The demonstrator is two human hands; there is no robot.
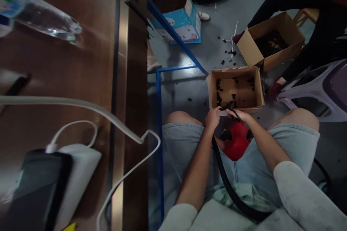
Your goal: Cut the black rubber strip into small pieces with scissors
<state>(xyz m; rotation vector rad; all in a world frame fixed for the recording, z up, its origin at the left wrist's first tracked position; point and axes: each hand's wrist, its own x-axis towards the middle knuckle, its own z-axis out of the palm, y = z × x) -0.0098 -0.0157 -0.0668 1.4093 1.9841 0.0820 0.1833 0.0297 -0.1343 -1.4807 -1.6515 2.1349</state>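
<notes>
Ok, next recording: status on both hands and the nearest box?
Left hand, right hand: both at a dark strip, grip unclear. Open cardboard box just beyond, black bits inside. Possibly in the way: black hose across the lap.

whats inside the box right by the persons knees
Small black pieces lie scattered in the cardboard box, mostly toward its left and right sides, with some bare cardboard between. Anything right against its near wall is hidden.
</notes>
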